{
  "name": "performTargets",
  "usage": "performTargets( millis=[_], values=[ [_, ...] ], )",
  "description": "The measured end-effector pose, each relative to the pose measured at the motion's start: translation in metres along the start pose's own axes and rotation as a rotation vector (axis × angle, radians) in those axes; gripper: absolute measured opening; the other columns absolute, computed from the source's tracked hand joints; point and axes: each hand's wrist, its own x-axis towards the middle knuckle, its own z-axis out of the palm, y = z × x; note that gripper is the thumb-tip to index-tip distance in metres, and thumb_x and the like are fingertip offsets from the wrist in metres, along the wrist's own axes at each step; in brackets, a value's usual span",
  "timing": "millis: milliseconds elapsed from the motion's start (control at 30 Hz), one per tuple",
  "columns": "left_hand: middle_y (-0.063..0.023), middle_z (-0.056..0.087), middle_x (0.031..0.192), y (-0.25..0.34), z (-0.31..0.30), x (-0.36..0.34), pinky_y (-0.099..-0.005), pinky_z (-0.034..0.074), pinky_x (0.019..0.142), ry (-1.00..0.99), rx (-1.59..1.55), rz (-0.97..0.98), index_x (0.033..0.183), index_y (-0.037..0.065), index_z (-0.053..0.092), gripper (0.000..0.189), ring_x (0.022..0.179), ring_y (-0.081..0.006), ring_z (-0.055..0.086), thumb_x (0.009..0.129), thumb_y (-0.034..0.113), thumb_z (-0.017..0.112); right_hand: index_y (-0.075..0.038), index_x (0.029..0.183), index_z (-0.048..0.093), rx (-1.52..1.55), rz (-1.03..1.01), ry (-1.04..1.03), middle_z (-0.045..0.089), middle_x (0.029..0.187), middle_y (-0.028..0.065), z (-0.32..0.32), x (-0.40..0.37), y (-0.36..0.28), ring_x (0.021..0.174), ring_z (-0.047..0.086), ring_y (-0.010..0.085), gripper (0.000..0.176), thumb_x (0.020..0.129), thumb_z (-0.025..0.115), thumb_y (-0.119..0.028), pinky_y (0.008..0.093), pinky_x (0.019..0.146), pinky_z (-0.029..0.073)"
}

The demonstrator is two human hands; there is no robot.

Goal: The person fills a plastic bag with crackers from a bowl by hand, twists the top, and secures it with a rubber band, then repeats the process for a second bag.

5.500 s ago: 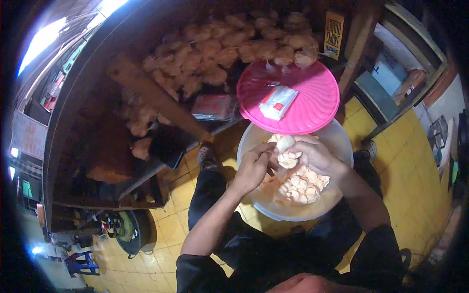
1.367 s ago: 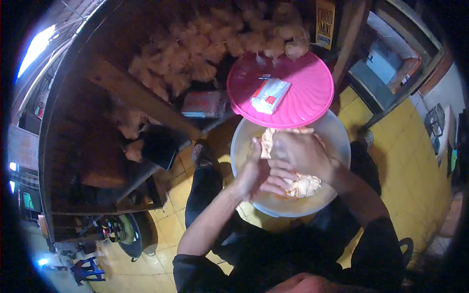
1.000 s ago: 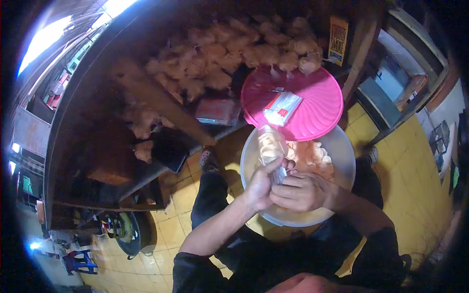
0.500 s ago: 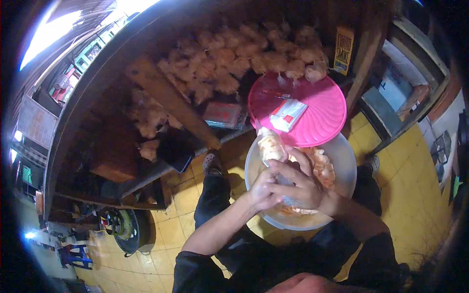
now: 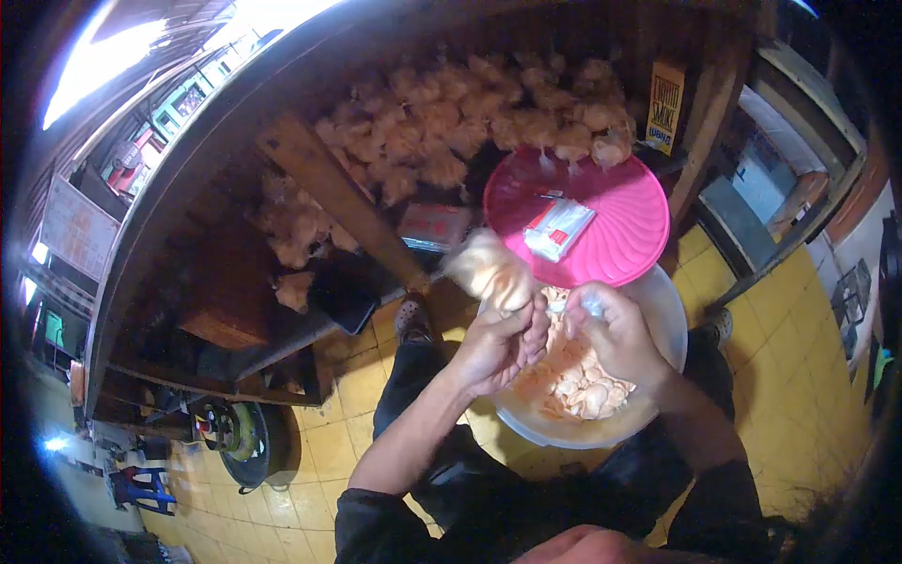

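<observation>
My left hand (image 5: 503,346) is closed around the gathered neck of a small clear plastic bag (image 5: 495,273) filled with pale orange chips. The bag bulges above my fist and is partly blurred by motion. To its right, my right hand (image 5: 622,336) is closed, fingers curled in; a whitish bit shows at the fingertips, too small to name. Both hands are over a translucent round tub (image 5: 554,438) between my legs. Loose pale orange chips (image 5: 590,390) lie inside it.
A pink lid (image 5: 634,221) overlaps the tub's far side, carrying a pack of clear plastic bags (image 5: 561,228). Many filled bags (image 5: 423,122) crowd the wooden shelf beyond, near a yellow box (image 5: 665,108). A dark phone-like slab (image 5: 343,303) and a wooden post (image 5: 338,197) stand left.
My hands have moved apart. The filled bag has shifted left and is now fuller-looking, held in my left hand alone. The chips in the tub are more exposed.
</observation>
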Motion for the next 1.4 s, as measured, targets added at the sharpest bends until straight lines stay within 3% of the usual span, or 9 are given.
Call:
performTargets(
  millis=[67, 167, 233, 300, 400, 733, 833, 1033, 1400],
  values=[
    [0.0047, 0.039, 0.063, -0.002, -0.018, 0.003, -0.0245, 0.031, 0.049, 0.015, 0.147, -0.113, 0.095, 0.012, 0.055, 0.018, 0.053, -0.0085, 0.038, 0.105, 0.027, 0.05, -0.008, 0.084, 0.067, -0.889, -0.459, -0.019, 0.07, 0.102, 0.0086, -0.005, 0.004, -0.006, 0.092, 0.065, 0.0249, 0.006, 0.078, 0.067, -0.01, 0.039, 0.082, 0.047],
    [0.0053, 0.045, 0.063, -0.009, -0.03, 0.006, -0.0238, 0.029, 0.047, 0.0, 0.812, -0.203, 0.088, 0.013, 0.056, 0.022, 0.054, -0.0073, 0.039, 0.104, 0.026, 0.049, -0.009, 0.086, 0.067, -0.96, -0.713, -0.148, 0.071, 0.107, 0.0048, 0.0, 0.007, -0.012, 0.103, 0.065, 0.023, 0.007, 0.079, 0.067, -0.012, 0.0409, 0.088, 0.046],
    [-0.0022, 0.053, 0.063, -0.013, -0.029, 0.007, -0.0281, 0.034, 0.05, -0.039, 0.986, -0.036, 0.081, 0.009, 0.055, 0.029, 0.052, -0.0143, 0.047, 0.104, 0.025, 0.047, -0.01, 0.086, 0.068, -0.907, -0.665, -0.206, 0.071, 0.108, 0.0039, 0.0, 0.008, 0.001, 0.111, 0.064, 0.0233, 0.008, 0.08, 0.067, -0.014, 0.0409, 0.091, 0.044],
    [-0.0117, 0.055, 0.061, -0.013, -0.02, 0.003, -0.0362, 0.042, 0.057, 0.038, 1.487, 0.504, 0.081, 0.004, 0.055, 0.026, 0.054, -0.0278, 0.054, 0.101, 0.02, 0.048, -0.01, 0.086, 0.068, -0.906, -0.454, -0.062, 0.071, 0.11, 0.0035, 0.002, 0.005, 0.004, 0.109, 0.063, 0.024, 0.008, 0.08, 0.067, -0.015, 0.043, 0.092, 0.044],
    [-0.0182, 0.056, 0.064, -0.002, -0.007, 0.0, -0.0435, 0.046, 0.065, 0.058, 1.885, 0.721, 0.082, 0.003, 0.056, 0.016, 0.063, -0.0371, 0.059, 0.092, 0.016, 0.054, -0.01, 0.085, 0.068, -1.026, -0.382, 0.002, 0.071, 0.111, 0.0039, 0.004, 0.002, 0.002, 0.108, 0.063, 0.0235, 0.008, 0.079, 0.068, -0.016, 0.0432, 0.091, 0.044],
    [-0.0109, 0.059, 0.067, 0.017, -0.007, 0.0, -0.0429, 0.046, 0.066, -0.157, 1.918, 0.894, 0.079, 0.006, 0.062, 0.009, 0.064, -0.0321, 0.059, 0.082, 0.015, 0.061, -0.01, 0.083, 0.069, -0.865, -0.615, -0.096, 0.07, 0.101, 0.0038, 0.006, 0.008, 0.006, 0.099, 0.065, 0.024, 0.008, 0.075, 0.07, -0.012, 0.0394, 0.09, 0.046],
    [-0.0115, 0.062, 0.074, 0.015, -0.001, 0.004, -0.0403, 0.046, 0.066, 0.032, 1.946, 1.062, 0.083, 0.006, 0.064, 0.007, 0.067, -0.0309, 0.059, 0.081, 0.012, 0.067, -0.009, 0.085, 0.069, -0.798, -0.449, 0.041, 0.069, 0.098, 0.0049, 0.003, 0.01, 0.01, 0.095, 0.066, 0.0248, 0.009, 0.077, 0.073, -0.011, 0.0382, 0.087, 0.048],
    [-0.0017, 0.057, 0.076, 0.005, 0.002, 0.005, -0.0253, 0.041, 0.065, 0.128, 1.302, 0.681, 0.089, 0.003, 0.066, 0.011, 0.07, -0.0116, 0.053, 0.086, 0.01, 0.074, 0.002, 0.098, 0.065, 0.112, 0.008, 0.237, 0.068, 0.092, 0.0068, 0.012, 0.007, 0.008, 0.088, 0.065, 0.0104, 0.014, 0.088, 0.073, -0.003, 0.0274, 0.078, 0.054],
    [-0.0008, 0.057, 0.077, 0.0, -0.005, 0.015, -0.0246, 0.041, 0.061, 0.074, 1.268, 0.837, 0.103, 0.0, 0.069, 0.021, 0.069, -0.0072, 0.051, 0.083, 0.001, 0.066, 0.004, 0.105, 0.07, -0.126, -0.002, 0.045, 0.071, 0.105, 0.0104, 0.0, 0.004, 0.004, 0.095, 0.066, 0.0135, 0.017, 0.091, 0.069, -0.006, 0.0289, 0.087, 0.053]
  ],
)
